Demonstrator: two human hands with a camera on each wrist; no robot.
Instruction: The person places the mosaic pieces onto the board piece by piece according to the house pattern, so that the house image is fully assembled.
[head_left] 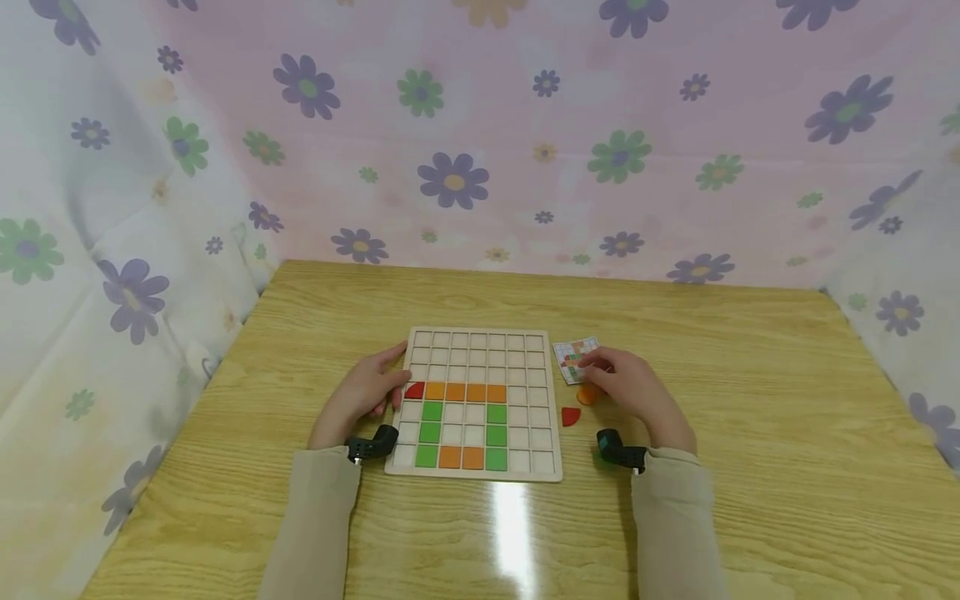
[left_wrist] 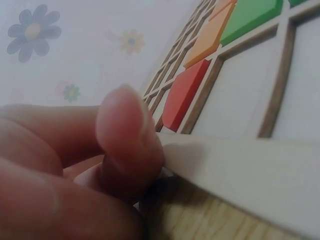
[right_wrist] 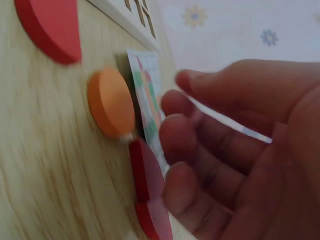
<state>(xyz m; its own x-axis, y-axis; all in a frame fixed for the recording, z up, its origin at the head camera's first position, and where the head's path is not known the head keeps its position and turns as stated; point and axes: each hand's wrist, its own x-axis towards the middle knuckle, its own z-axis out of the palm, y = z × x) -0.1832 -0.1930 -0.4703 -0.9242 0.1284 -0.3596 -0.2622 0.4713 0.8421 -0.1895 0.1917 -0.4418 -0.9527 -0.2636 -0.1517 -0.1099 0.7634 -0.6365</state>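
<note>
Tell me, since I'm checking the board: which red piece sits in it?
The red piece at the left end of the orange row; the other red pieces lie off the board.

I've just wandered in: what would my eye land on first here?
First, the pale gridded board on the table, bright with orange squares and green squares, the left hand at its left edge. Next, the right hand over the small patterned card to the board's right. Behind the table, a pinkish backdrop is scattered with flowers.
</note>
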